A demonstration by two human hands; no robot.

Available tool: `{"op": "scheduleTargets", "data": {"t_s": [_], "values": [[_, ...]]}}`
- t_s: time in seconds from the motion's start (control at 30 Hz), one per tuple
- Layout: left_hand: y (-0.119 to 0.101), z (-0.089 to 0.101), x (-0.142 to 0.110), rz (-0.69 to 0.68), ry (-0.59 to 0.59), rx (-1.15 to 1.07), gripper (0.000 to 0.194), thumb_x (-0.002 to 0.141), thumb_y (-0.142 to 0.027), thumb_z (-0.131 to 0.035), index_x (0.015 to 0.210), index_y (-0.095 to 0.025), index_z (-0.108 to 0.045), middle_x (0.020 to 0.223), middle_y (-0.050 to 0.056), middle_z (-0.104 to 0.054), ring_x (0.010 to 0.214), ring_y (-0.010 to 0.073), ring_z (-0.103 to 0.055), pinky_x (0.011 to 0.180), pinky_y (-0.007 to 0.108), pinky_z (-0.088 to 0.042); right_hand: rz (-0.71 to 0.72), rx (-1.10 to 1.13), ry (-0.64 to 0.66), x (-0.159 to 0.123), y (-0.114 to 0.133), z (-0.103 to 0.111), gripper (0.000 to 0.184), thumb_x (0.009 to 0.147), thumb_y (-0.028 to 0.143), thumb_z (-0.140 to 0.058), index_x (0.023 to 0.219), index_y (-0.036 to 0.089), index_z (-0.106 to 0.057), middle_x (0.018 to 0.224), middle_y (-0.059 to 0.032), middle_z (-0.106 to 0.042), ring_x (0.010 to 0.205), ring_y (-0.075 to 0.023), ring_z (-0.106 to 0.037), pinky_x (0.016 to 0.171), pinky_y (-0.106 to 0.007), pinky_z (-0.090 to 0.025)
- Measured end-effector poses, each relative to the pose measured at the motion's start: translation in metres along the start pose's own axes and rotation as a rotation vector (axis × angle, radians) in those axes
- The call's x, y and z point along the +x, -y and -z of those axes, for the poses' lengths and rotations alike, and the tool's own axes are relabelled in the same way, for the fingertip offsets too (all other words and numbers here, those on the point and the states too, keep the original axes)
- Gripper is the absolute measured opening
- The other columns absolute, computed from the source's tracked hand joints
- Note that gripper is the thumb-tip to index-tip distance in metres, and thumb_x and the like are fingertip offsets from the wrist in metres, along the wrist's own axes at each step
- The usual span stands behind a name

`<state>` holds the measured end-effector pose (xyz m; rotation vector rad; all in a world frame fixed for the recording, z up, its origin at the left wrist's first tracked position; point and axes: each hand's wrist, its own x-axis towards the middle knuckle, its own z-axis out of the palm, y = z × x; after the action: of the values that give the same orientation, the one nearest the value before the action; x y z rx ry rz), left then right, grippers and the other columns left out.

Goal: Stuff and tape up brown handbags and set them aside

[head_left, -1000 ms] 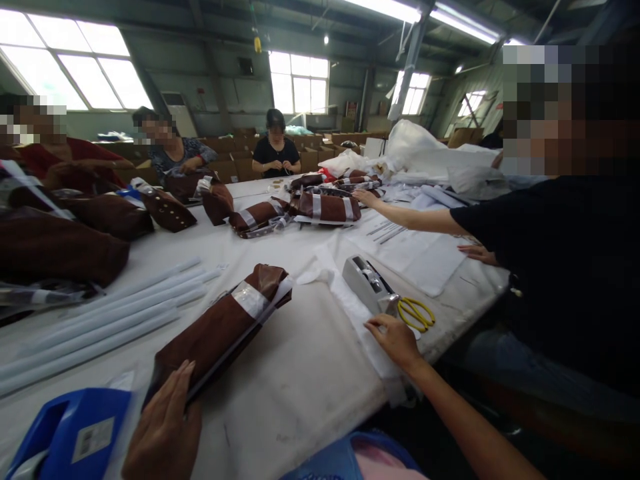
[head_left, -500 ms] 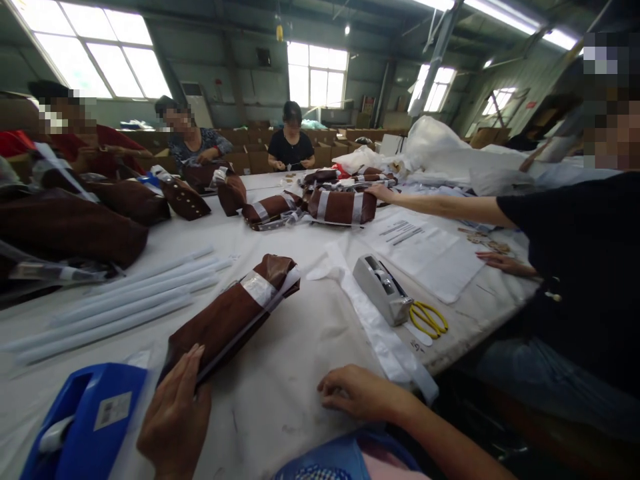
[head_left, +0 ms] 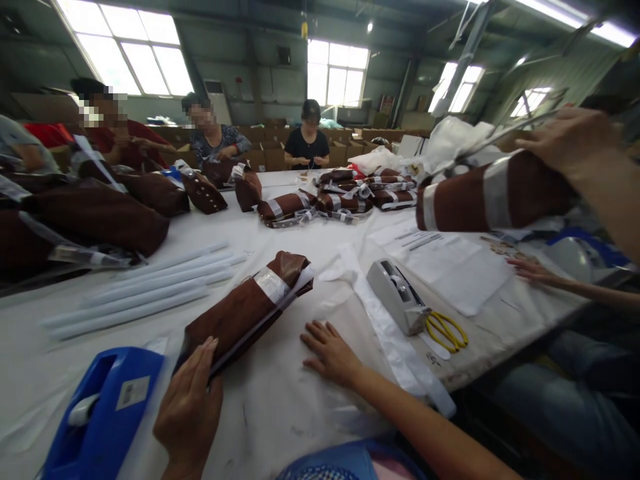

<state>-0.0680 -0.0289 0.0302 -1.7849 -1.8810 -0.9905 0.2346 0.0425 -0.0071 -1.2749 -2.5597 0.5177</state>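
Left hand (head_left: pixel 191 403) lay on brown bundle (head_left: pixel 243 313), grip unclear; right hand (head_left: pixel 333 355) splayed, released. Grey dispenser (head_left: pixel 400 300), scissors (head_left: pixel 441 328) lay beyond; cartons (head_left: pixel 273 159) behind, contents hidden.

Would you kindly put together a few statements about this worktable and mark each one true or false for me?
1. The left hand rests on the near end of the brown bundle. True.
2. The right hand is gripping the grey dispenser. False: it is spread open over the table, apart from the dispenser.
3. The blue dispenser stands to the left of the left hand. True.
4. The white tubes lie to the right of the brown bundle. False: they lie to its left.
5. A co-worker's hand holds another bundle at the right. True.
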Motion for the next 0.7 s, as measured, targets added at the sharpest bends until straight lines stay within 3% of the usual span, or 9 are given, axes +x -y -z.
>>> {"op": "scheduleTargets", "data": {"t_s": [0.13,0.23,0.33,0.47,0.53,0.7], "values": [[0.002,-0.001,0.002,0.027,-0.016,0.001,0.068,0.088,-0.012,-0.060,0.150,-0.032,-0.041,0.139,0.002,-0.061,0.120,0.0249,-0.062,0.102,0.036,-0.046,0.218,0.065,0.089,0.044,0.008,0.002,0.065,0.097,0.061,-0.045,0.151,0.026,-0.040,0.160,-0.0105,-0.034,0.150,-0.0272,-0.025,0.123,-0.050,-0.017],[0.005,0.001,0.007,0.084,-0.073,0.011,0.064,0.088,-0.014,-0.063,0.147,-0.031,-0.046,0.133,0.003,-0.065,0.115,0.0248,-0.064,0.099,0.035,-0.048,0.307,0.087,0.109,0.057,0.018,0.006,0.063,0.099,0.058,-0.043,0.152,0.026,-0.037,0.161,-0.0094,-0.031,0.151,-0.0240,-0.024,0.124,-0.046,-0.017],[0.008,0.008,0.015,0.132,-0.135,0.009,0.061,0.088,-0.018,-0.067,0.145,-0.029,-0.049,0.128,0.004,-0.068,0.111,0.0253,-0.066,0.097,0.036,-0.050,0.189,0.054,0.055,0.044,0.024,0.004,0.068,0.098,0.059,-0.045,0.152,0.021,-0.037,0.163,-0.0130,-0.025,0.152,-0.0281,-0.019,0.124,-0.051,-0.015],[0.006,0.020,0.024,0.149,-0.186,0.001,0.060,0.087,-0.020,-0.069,0.144,-0.028,-0.050,0.127,0.006,-0.068,0.110,0.0260,-0.065,0.099,0.039,-0.049,0.091,0.049,0.080,0.029,0.028,-0.012,0.078,0.093,0.066,-0.047,0.154,0.019,-0.033,0.163,-0.0146,-0.023,0.152,-0.0321,-0.016,0.124,-0.056,-0.015],[0.001,0.027,0.029,0.132,-0.205,-0.008,0.059,0.087,-0.019,-0.069,0.143,-0.028,-0.052,0.126,0.006,-0.069,0.111,0.0257,-0.065,0.100,0.039,-0.048,0.069,0.056,0.067,0.045,0.034,-0.021,0.079,0.094,0.065,-0.047,0.155,0.017,-0.032,0.163,-0.0151,-0.021,0.152,-0.0328,-0.014,0.124,-0.056,-0.013],[-0.021,0.035,0.046,0.060,-0.276,-0.017,0.059,0.086,-0.016,-0.070,0.141,-0.026,-0.053,0.125,0.006,-0.069,0.111,0.0241,-0.065,0.099,0.037,-0.049,-0.064,0.150,-0.009,0.127,0.068,-0.029,0.075,0.095,0.055,-0.053,0.150,0.006,-0.038,0.160,-0.0230,-0.025,0.151,-0.0378,-0.017,0.122,-0.059,-0.013]]}}
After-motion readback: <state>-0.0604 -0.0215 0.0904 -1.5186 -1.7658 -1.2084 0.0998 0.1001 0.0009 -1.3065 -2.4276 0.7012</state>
